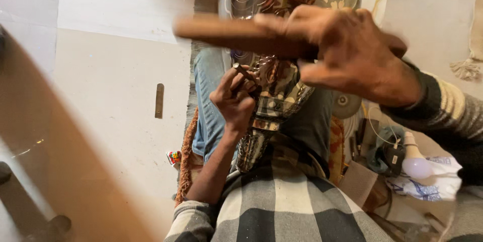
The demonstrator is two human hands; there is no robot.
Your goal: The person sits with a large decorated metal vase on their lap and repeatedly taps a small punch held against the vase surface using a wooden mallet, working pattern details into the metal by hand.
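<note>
Pale floor (115,71) carried one flat metal strip (159,100); one embossed metal vessel (274,78) lay across the lap; the left hand (234,99) pinched one small punch (244,72) against it; the right hand (347,53) gripped one wooden mallet (236,33), blurred, above.

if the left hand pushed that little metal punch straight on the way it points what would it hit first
Most likely the patterned metal piece on the lap: the left hand holds the punch with its tip seemingly at that surface, though depth is unclear. The right hand holds a wooden stick above.
</note>
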